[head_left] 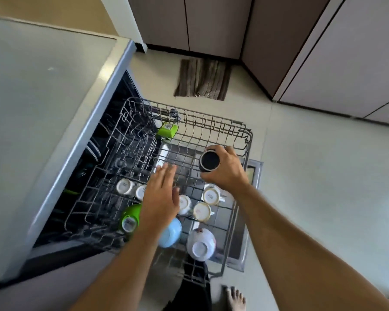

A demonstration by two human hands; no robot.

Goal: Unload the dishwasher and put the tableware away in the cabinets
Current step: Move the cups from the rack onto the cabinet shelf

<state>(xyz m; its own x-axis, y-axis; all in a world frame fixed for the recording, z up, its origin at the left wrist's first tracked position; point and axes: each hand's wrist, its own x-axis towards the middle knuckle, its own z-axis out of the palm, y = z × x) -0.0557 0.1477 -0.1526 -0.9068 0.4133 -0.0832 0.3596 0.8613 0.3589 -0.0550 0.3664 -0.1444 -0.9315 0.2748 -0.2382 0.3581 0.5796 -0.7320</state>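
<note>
**Dark mug in my right hand, above the pulled-out rack**

My right hand (225, 169) is wrapped around a dark mug (209, 161), fingers and thumb curled about its sides, its mouth facing up toward me. I hold it above the far right part of the wire dishwasher rack (213, 125), near the rack's right edge. My left hand (161, 196) hovers flat over the middle of the rack, fingers straight and close together, holding nothing.

The rack is drawn out over the open dishwasher door (255, 173). Along its near half lie several upturned pieces: two small white cups (130, 188) side by side toward the left edge, partly under my left hand; three gold-rimmed white cups (211, 195) clustered toward the right edge, just below my right wrist; a light blue bowl (172, 233) and a white bowl (200, 244) side by side at the near edge. A green cup (129, 218) sits at the near left, touching the line of my left forearm in view. A green square container (167, 130) lies tilted by the far edge of the rack.

The grey worktop (36, 108) runs along the left, above the dishwasher. A brown striped mat (203, 79) lies on the floor before the cabinets (213, 25). My bare foot (236, 298) shows at the bottom.
</note>
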